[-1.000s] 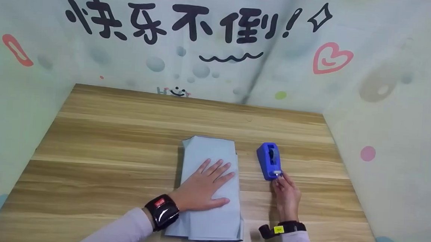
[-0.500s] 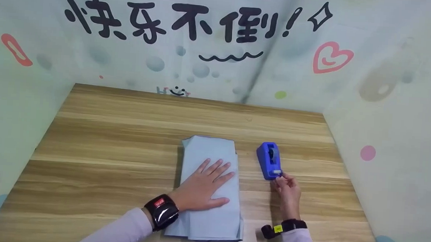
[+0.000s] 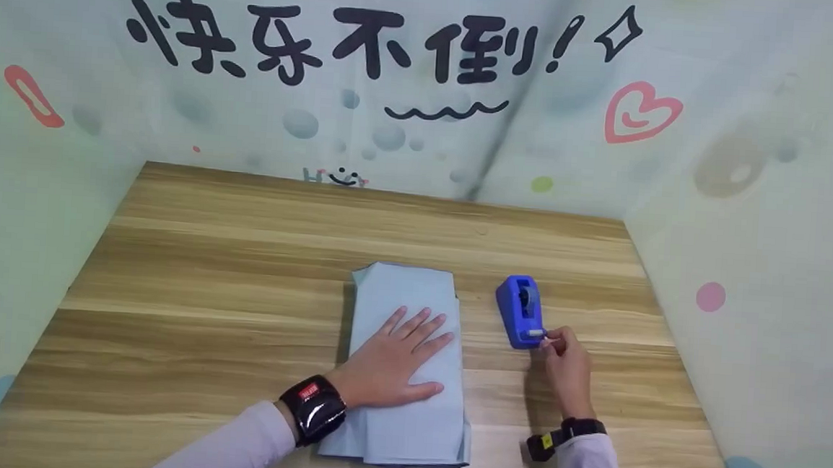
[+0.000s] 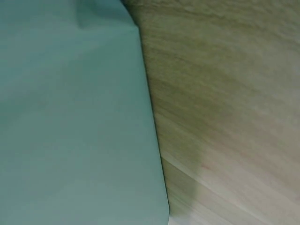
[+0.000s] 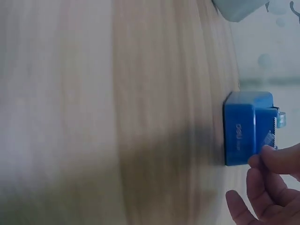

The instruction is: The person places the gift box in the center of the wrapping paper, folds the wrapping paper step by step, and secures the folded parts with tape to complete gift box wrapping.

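Your right hand (image 3: 569, 365) had thumb and forefinger pinched together, apparently on the tape (image 5: 269, 139), at the four o'clock side of the dispenser (image 3: 510, 318); the tape was likely thin and clingy, best taken by its very end. The dispenser looked hard and fairly steady, graspable by its sides. Your left hand (image 3: 392, 366) lay with fingers spread on the folded paper (image 3: 415, 433), at nine o'clock from your right hand, on the table (image 3: 226, 273). The paper seemed light and easily creased, so a flat palm suited it; anything inside was hidden.
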`<state>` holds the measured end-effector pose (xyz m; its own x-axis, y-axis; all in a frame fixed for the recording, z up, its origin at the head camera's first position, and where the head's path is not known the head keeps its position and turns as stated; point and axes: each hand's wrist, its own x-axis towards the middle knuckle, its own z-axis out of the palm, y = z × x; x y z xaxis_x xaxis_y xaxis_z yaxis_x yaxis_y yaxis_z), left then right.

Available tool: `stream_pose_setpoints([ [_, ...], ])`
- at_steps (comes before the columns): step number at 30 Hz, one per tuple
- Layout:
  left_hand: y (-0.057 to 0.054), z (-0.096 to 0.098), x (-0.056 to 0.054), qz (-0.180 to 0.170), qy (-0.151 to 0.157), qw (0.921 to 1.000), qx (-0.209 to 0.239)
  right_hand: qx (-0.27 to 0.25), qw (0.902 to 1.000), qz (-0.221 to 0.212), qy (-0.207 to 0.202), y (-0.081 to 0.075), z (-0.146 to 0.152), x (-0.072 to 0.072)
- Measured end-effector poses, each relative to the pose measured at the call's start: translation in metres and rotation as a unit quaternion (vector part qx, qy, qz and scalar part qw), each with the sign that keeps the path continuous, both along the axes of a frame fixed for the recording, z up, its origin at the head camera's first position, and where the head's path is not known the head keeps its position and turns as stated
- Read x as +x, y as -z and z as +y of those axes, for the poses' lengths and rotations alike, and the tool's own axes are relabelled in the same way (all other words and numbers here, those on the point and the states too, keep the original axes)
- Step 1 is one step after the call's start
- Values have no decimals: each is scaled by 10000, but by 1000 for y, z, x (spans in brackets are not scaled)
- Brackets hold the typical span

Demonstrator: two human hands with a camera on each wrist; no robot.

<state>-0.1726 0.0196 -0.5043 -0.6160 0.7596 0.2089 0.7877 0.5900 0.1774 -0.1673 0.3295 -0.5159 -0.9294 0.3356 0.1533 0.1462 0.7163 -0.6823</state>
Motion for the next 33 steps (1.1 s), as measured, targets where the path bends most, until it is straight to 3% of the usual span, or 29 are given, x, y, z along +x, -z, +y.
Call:
stream_pose_setpoints([
  [3,1,0,0,57,-8,10000,21,374,9990,-140,-188,-7,5,2],
  [6,3,0,0,51,-13,10000,11,395,9984,-303,-252,-17,4,5],
  [8,3,0,0,36,1,10000,10,96,9988,-284,-391,-25,-2,6],
  [11,3,-1,0,15,16,10000,3,-798,9918,-137,-987,-37,-19,6],
  [13,2,-1,0,6,21,10000,-19,-1445,9758,-142,-1633,-44,-32,5],
  [15,1,-1,0,-9,14,10000,-40,-1935,9535,-308,-2289,-50,-45,4],
  [18,0,-1,0,-47,-2,9999,-99,-2293,9209,-659,-3083,-55,-62,1],
  [20,-1,-1,0,-98,-6,9999,-137,-2360,9077,-896,-3351,-55,-71,-1],
  [22,-2,-1,0,-144,-11,9997,-183,-2234,9048,-1045,-3471,-54,-78,-3],
  [29,-3,-1,0,-98,11,9999,-100,-1611,9178,-1146,-3443,-63,-95,-2],
  [33,-2,-2,0,-12,19,10000,-54,-1383,9265,-1108,-3320,-59,-97,-2],
])
